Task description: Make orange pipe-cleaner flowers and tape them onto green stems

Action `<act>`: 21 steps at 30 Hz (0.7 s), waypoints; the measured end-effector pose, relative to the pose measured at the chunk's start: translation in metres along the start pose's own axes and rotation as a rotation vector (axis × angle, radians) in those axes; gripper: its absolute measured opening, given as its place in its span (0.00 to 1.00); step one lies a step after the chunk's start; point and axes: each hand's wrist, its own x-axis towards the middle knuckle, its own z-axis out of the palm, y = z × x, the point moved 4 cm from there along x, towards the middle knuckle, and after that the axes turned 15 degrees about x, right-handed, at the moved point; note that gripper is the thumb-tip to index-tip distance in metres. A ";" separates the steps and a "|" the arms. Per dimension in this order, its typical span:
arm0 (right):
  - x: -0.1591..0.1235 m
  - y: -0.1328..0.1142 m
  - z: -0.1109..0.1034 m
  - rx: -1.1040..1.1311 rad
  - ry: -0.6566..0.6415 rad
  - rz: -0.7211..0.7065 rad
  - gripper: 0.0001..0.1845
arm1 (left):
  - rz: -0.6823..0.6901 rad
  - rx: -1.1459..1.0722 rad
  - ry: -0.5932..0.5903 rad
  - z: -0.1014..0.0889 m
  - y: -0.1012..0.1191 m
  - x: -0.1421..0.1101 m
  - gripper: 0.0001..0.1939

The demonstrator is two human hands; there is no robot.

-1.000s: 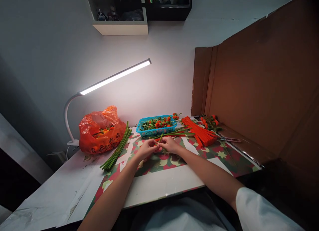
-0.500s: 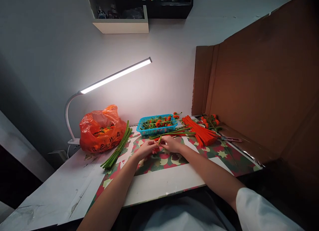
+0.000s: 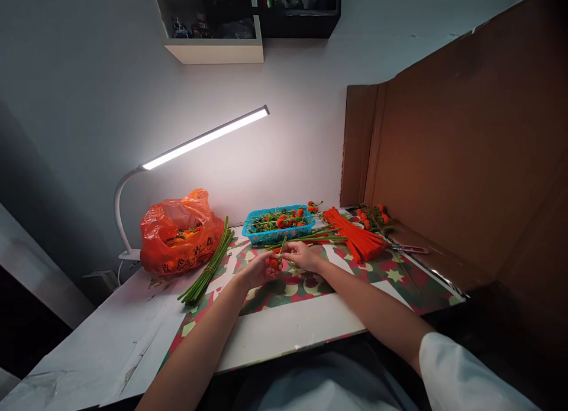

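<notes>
In the middle of the table my left hand (image 3: 261,270) and my right hand (image 3: 302,256) meet, fingers closed on one small piece. It is a fuzzy-looking flower stem (image 3: 283,245), green and standing up between my fingertips. A bit of red-orange shows just below it, by the left fingers, largely hidden by them. My right thumb and fingers pinch the stem from the right side. Behind my hands stands a blue basket (image 3: 255,236) with green stems and orange pom-pom flowers (image 3: 280,223). Loose green stems (image 3: 328,238) lie in front of it.
A red bundle of chenille stems (image 3: 355,236) and scissors (image 3: 410,248) lie at right, near more orange flowers (image 3: 373,216). At left are a tied green bundle (image 3: 208,269), an orange plastic bag (image 3: 177,251) and a lamp (image 3: 206,138). Cardboard (image 3: 452,151) walls the right side.
The stem tilted and looked shorter half a second ago; now it stands more upright. My left hand has turned slightly, its fingers more visible, with red-orange showing beside them.
</notes>
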 end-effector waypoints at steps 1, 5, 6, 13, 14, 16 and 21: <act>0.000 0.003 0.000 -0.037 -0.002 0.011 0.12 | 0.016 0.077 0.043 0.000 -0.001 0.002 0.09; 0.000 0.008 -0.003 -0.215 0.050 0.017 0.11 | 0.304 0.545 0.405 -0.005 0.010 -0.001 0.12; 0.000 0.009 -0.004 -0.248 0.070 0.019 0.11 | 0.397 0.674 0.493 -0.004 0.015 -0.004 0.12; 0.000 0.007 -0.003 -0.344 0.098 0.055 0.10 | 0.517 1.348 0.736 0.010 0.028 -0.017 0.03; 0.000 0.007 -0.003 -0.349 0.095 0.054 0.10 | 0.496 1.354 0.749 0.010 0.028 -0.017 0.03; 0.000 0.006 -0.003 -0.350 0.087 0.043 0.10 | 0.477 1.323 0.740 0.009 0.028 -0.016 0.04; 0.000 0.000 -0.005 -0.337 0.030 -0.070 0.05 | 0.433 1.066 0.585 -0.001 0.023 -0.010 0.09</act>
